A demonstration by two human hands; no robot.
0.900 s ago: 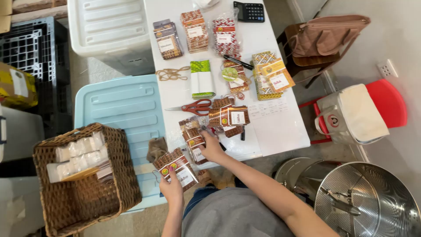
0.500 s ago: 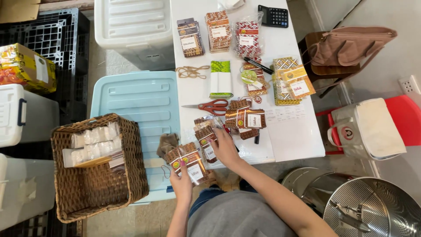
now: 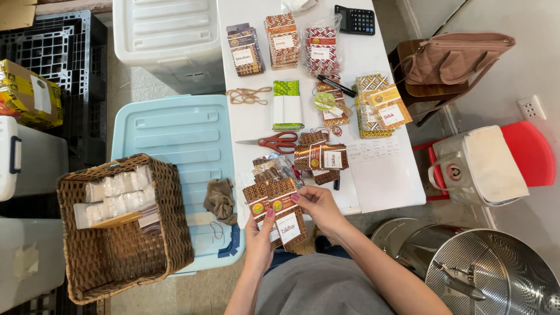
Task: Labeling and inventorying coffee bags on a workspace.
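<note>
Left hand [image 3: 261, 228] closed on the lower edge of a small stack of patterned packets [image 3: 279, 211], thumb across the front. Right hand [image 3: 315, 204] pinches the stack's upper right corner, fingers curled over the top. The stack sits between both hands at the near edge of the white table [image 3: 382, 181], just over the lap. Judged: packets are light, flat, fairly stiff card sleeves; the glossy faces look slippery, so the stack may fan or slide unless gripped at the edges with thumb pressure on the face. Just beyond lie more bundled packets [image 3: 319, 157], red-handled scissors [image 3: 274, 142] and rubber bands [image 3: 248, 95]. Further up, other packet stacks [image 3: 283, 41] and a calculator [image 3: 354, 20]. To the left, a wicker basket [image 3: 169, 233] on a pale blue bin lid [image 3: 175, 128].
</note>
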